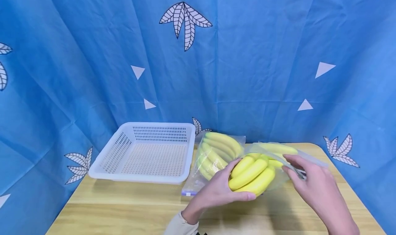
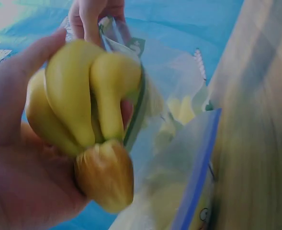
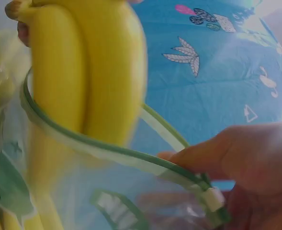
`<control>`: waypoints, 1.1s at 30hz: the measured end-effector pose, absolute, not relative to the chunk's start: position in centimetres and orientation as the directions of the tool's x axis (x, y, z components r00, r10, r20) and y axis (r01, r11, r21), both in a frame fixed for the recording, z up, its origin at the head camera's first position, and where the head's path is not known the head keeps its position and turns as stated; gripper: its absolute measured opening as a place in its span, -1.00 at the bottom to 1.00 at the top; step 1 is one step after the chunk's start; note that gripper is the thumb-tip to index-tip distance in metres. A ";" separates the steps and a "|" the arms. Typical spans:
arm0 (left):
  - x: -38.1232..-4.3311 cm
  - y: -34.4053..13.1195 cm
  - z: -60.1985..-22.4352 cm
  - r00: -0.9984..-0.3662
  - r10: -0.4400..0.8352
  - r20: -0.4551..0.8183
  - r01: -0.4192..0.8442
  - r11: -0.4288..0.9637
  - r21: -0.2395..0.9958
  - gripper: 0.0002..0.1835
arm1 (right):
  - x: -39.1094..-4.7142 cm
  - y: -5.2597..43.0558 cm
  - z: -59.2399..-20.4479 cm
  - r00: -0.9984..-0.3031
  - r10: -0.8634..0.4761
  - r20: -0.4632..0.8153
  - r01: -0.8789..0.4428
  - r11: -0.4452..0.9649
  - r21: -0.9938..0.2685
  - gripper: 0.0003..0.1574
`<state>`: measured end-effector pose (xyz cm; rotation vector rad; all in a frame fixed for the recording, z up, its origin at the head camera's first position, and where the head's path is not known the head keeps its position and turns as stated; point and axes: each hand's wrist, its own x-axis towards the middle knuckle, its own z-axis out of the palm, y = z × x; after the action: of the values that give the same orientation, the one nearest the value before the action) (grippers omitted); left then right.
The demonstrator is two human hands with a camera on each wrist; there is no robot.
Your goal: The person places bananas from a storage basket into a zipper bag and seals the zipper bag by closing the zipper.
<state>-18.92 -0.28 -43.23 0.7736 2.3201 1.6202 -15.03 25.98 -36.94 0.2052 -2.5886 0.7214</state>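
My left hand [image 1: 215,190] grips a bunch of yellow bananas [image 1: 252,175], fingers behind it and thumb along its lower side. The brown stem end [image 2: 105,175] points toward the left wrist camera. On the right, my right hand [image 1: 320,183] pinches the green-edged mouth of a clear zip bag [image 3: 126,152] by its slider end, holding it apart. In the right wrist view, the banana tips reach down inside that mouth. More bananas [image 1: 278,148] lie within this bag. Left of it, a second clear bag with a purple-blue zip strip [image 1: 188,193] contains another banana bunch [image 1: 213,156].
A white perforated plastic basket [image 1: 182,180] stands on the left of the wooden table [image 1: 123,207], with no contents showing. Behind and around the table hangs a blue curtain [image 1: 247,73] with leaf and triangle prints. The table's right edge slopes past my right forearm.
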 end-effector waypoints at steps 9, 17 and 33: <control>-18.6 1.4 -44.1 -0.830 0.532 0.168 0.350 0.262 0.899 -0.26 | -12.3 27.0 -39.3 -0.964 -0.032 0.263 -0.141 0.902 -0.408 -0.70; -18.9 3.4 -43.9 -0.802 0.569 0.183 0.467 0.406 0.785 -0.12 | -11.4 25.7 -42.0 -0.890 -0.023 0.455 -0.195 0.923 -0.333 -0.69; -19.4 9.1 -44.0 -0.799 0.592 0.107 0.530 0.608 0.592 -0.26 | -10.0 27.6 -44.5 -0.793 -0.038 0.608 -0.265 0.920 -0.288 -0.55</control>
<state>-19.44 9.05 -44.04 0.9537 2.7272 0.9537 -9.99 27.62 -44.52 0.2151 -2.4526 0.4809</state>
